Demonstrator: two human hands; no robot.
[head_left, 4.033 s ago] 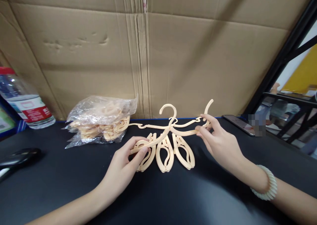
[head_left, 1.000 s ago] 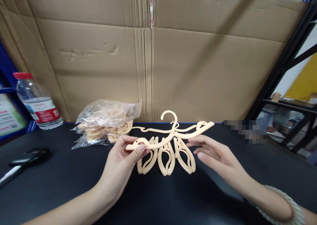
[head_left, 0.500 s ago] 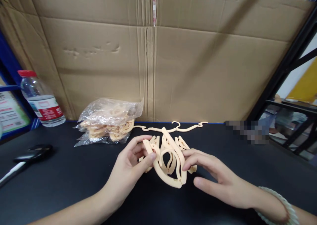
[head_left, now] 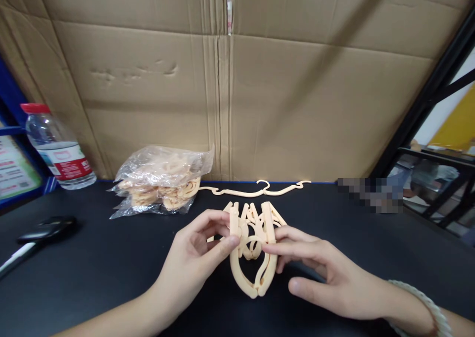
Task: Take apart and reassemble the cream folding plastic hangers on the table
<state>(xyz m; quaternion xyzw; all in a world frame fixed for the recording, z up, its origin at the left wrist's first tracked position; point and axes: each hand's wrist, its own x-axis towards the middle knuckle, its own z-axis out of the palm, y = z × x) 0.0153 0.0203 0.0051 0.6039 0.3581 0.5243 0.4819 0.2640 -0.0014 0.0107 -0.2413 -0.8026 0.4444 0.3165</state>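
Observation:
A cream plastic folding hanger [head_left: 242, 277] stands folded in front of me, its curved joint toward me. My left hand [head_left: 195, 250] pinches its left arm between thumb and fingers. My right hand [head_left: 326, 270] rests its fingertips against the right arm, with the thumb spread away from it. Just behind are several more folded hangers [head_left: 253, 250] of the same colour, partly hidden by this one and my fingers. Farther back, an unfolded hanger [head_left: 243, 194] with small hooks lies along the base of the cardboard.
Clear plastic bags of folded hangers [head_left: 163, 178] are stacked at back left. A water bottle [head_left: 65, 154] with a red cap stands farther left, above a black object with a white cable [head_left: 46, 230]. Cardboard [head_left: 297, 104] walls the back of the black table [head_left: 122, 263].
The folding hanger has straightened from a tilt to upright, its right arm swinging down beside the left. Its curved joint has moved slightly left and nearer. The view has shifted slightly.

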